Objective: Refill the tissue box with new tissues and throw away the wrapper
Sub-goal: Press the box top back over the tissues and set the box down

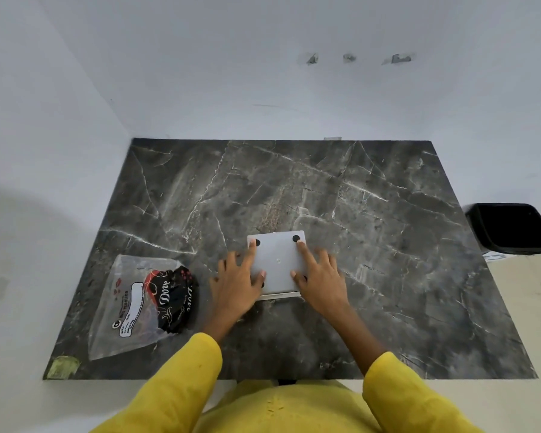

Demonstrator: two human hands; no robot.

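A white tissue box [278,260] lies upside down on the dark marble table [372,214], its flat base panel with black rubber feet facing up. My left hand [236,284] rests flat on its left edge, and my right hand [320,276] lies on its right edge. The fingers of both hands are spread and press on the panel. An empty clear plastic wrapper [138,304] with black and red print lies flat at the table's front left, apart from both hands.
A black waste bin [509,228] stands on the floor just beyond the table's right edge. White walls close in the table at the back and left. A patch of green tape [61,367] marks the front left corner.
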